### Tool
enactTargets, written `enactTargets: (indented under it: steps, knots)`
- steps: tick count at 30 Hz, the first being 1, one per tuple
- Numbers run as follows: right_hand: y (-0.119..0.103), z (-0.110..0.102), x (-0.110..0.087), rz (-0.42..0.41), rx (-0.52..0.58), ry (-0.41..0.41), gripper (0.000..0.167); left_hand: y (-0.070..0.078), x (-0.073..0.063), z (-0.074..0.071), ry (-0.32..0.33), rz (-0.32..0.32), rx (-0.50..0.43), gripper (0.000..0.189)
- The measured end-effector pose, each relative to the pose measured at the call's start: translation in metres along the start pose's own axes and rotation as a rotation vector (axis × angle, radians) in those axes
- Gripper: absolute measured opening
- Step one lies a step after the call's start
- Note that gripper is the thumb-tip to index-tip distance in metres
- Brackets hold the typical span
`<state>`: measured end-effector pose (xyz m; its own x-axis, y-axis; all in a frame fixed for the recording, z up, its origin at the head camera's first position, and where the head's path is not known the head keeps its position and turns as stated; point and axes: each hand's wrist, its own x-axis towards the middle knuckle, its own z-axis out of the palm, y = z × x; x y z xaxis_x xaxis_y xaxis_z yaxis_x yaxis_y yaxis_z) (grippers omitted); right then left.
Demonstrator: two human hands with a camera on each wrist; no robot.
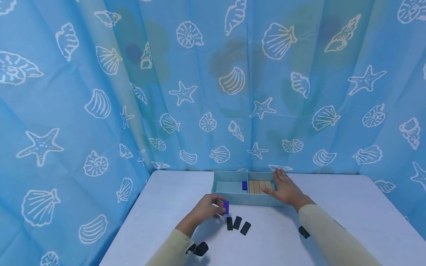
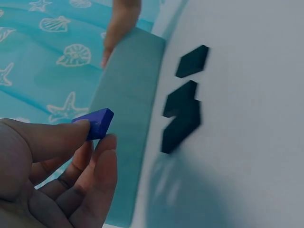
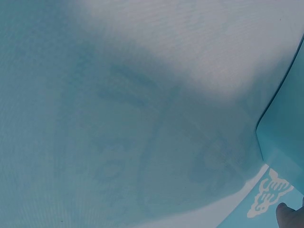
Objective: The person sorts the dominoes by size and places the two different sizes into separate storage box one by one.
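My left hand [image 1: 209, 207] pinches a small purple block [image 2: 97, 122] between thumb and fingertips, in front of the pale blue-green divided box [image 1: 256, 200]. Another purple block [image 1: 244, 185] is in the box's left compartment, against the divider. Several light wooden blocks [image 1: 256, 187] stand in a row in the right compartment. At the right end of the box lies my right hand [image 1: 287, 189], its fingers stretched toward the back corner and its thumb over the wooden blocks. In the right wrist view only a fingertip [image 3: 287, 216] shows, at the lower right corner.
Three black blocks lie on the white table in front of the box: a left one [image 1: 229, 223], a middle one [image 1: 237, 222] and a right one [image 1: 245, 228]. Behind the table hangs a blue curtain [image 1: 206, 99] with white shell prints.
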<state>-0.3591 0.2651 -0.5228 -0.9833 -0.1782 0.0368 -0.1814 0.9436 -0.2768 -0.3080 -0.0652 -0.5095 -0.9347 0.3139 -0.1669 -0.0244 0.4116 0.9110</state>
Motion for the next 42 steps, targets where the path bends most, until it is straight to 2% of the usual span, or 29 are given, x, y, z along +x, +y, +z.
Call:
enactTargets:
  steps: [6,14,24,29,42]
  knots:
    - [-0.004,-0.005,0.000,0.000,0.001,0.001,0.105,0.014,0.007,-0.008,-0.005,0.025,-0.022,0.027]
    - [-0.005,-0.009,0.002,0.020,0.000,-0.005,0.106,0.027,0.017,-0.014,0.002,0.041,0.002,0.026]
    - [-0.001,-0.003,0.000,-0.037,-0.009,0.034,0.104,0.033,0.030,-0.017,0.010,0.052,-0.014,0.027]
    - [-0.001,0.000,0.000,-0.017,-0.008,0.030,0.104,0.038,0.035,-0.018,0.009,0.038,0.002,0.028]
    - [-0.002,0.001,-0.001,-0.010,-0.008,0.015,0.104,0.046,0.056,-0.021,-0.016,0.034,-0.033,0.024]
